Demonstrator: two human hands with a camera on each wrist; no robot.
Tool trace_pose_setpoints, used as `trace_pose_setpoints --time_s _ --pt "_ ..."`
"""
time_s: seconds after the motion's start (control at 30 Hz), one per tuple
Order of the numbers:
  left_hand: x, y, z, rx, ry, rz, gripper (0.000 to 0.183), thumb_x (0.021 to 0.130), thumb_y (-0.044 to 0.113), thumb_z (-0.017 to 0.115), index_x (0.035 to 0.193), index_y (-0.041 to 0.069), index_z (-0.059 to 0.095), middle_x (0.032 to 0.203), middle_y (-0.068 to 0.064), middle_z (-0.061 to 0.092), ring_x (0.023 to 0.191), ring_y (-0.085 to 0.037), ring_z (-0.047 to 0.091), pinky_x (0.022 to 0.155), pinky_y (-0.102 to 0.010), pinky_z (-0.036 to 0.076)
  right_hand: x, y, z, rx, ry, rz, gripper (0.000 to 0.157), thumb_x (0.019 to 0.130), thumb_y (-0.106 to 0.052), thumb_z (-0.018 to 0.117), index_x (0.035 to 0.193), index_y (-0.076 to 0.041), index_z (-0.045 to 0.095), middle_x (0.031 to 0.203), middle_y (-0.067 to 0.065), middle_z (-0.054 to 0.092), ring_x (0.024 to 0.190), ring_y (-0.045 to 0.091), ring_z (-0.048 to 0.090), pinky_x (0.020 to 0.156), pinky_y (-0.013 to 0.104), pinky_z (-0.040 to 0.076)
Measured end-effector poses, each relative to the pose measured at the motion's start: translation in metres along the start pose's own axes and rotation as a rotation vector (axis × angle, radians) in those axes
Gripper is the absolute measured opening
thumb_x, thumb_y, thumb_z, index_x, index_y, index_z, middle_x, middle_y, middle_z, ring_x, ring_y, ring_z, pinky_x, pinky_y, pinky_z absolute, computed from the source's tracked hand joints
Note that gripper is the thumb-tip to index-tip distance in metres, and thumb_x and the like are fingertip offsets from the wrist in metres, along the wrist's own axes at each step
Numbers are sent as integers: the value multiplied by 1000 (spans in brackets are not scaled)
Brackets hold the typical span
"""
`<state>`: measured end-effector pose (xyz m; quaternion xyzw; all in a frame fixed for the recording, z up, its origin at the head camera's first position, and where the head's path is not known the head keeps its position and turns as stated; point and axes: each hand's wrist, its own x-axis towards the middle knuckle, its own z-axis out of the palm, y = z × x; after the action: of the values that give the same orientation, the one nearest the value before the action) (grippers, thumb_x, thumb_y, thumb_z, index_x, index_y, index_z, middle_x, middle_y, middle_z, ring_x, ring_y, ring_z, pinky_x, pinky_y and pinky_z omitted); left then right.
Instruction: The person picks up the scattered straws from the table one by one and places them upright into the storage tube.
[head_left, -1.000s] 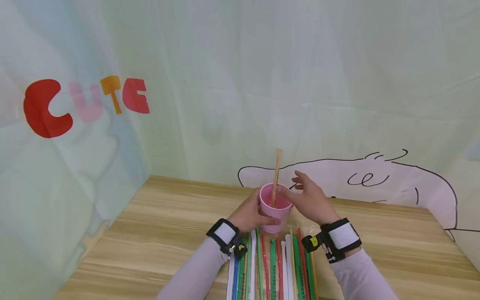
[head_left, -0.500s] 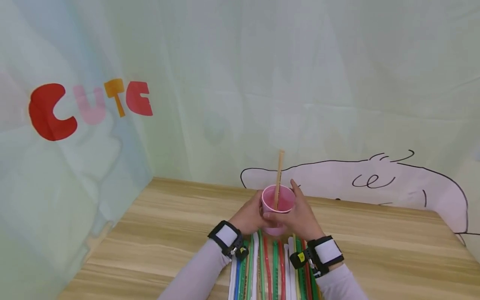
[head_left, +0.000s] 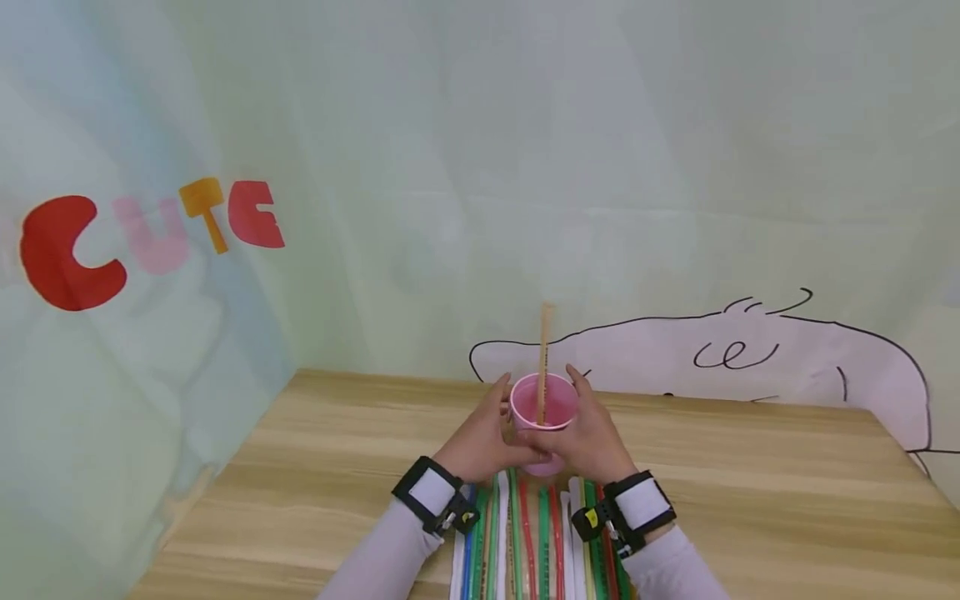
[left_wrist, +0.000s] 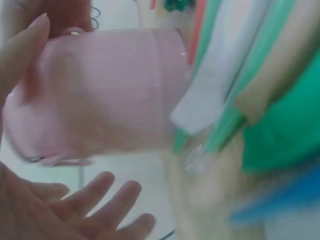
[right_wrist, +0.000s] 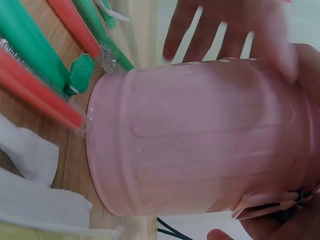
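A small pink bucket (head_left: 544,412) stands upright at the far end of a row of straw-like sticks. One tall beige stick (head_left: 545,350) with printed marks leans inside it, its top well above the rim. My right hand (head_left: 588,437) grips the bucket from the right, thumb across its front. On the other side my left hand (head_left: 480,442) has its fingers (left_wrist: 117,200) spread and apart from the wall. Its thumb overlaps the bucket's front in the left wrist view. A pink handle lug (right_wrist: 267,205) shows near the rim by the right fingers.
Several coloured straw-like sticks (head_left: 528,542), red, green, white and blue, lie side by side just in front of the bucket, some in clear wrappers. They rest on a wood-grain table (head_left: 322,467). A printed cloth (head_left: 420,208) hangs behind the table's back edge.
My right hand has come down from above the bucket's rim to grip its right side. My left hand has loosened and its fingers have come off the left side.
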<state>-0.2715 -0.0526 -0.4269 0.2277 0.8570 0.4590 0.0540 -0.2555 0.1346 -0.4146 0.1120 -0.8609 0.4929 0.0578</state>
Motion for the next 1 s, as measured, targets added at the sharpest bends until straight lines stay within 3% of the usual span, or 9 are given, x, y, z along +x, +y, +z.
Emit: trace_pose_setpoints --time_s 0.07,0.17,0.33,0.43,0.6,0.73,0.9,1.0 --pt "-13 4 -10 75 19 -22 115 73 54 79 155 14 9 144 -7 40 124 -23 41 97 -54 45 2 -1 2 -1 -3 -10 119 66 -39 89 153 -8 14 131 17 53 114 27 52 91 54 50" --pt "-34 10 -27 184 55 -40 92 82 47 73 150 8 24 134 -13 48 116 -27 48 88 -49 51 4 -1 3 -6 -1 -11 118 66 -41 88 152 -7 17 130 15 54 112 25 53 89 54 51" --pt "-69 16 -40 312 89 -139 62 83 28 70 134 3 44 110 -13 58 84 -20 56 64 -36 52 4 -2 2 -18 -5 4 116 66 -42 88 152 -7 18 131 17 53 112 28 52 88 55 51" --pt "-89 17 -38 360 40 -206 61 81 24 72 131 2 47 102 -12 61 73 -16 53 58 -34 50 3 -2 1 -18 -11 4 115 67 -42 88 152 -7 18 132 19 52 113 30 52 88 56 51" --pt "-115 11 -25 410 -70 -178 66 79 25 74 132 -2 45 94 -7 60 73 -12 53 58 -33 49 1 -1 1 -15 -9 24 115 67 -41 88 152 -10 18 132 17 52 112 29 52 87 55 52" --pt "-124 5 -14 431 -107 -139 70 79 27 75 132 -4 42 99 -7 58 78 -12 54 63 -36 52 0 0 1 -4 -9 39 114 67 -41 88 152 -13 18 132 16 52 112 29 52 87 55 52" --pt "-123 1 -8 409 -93 -139 71 77 16 72 134 -7 38 108 -17 56 82 -19 55 71 -45 55 -1 -1 1 -3 -7 36 114 67 -42 87 152 -12 18 132 16 51 113 29 51 87 56 52" --pt "-122 0 -8 351 -77 -163 72 75 9 68 136 -8 35 107 -21 57 76 -20 56 63 -42 55 -1 -1 1 -7 -2 30 114 67 -42 87 152 -10 18 132 16 51 113 29 51 88 56 51"
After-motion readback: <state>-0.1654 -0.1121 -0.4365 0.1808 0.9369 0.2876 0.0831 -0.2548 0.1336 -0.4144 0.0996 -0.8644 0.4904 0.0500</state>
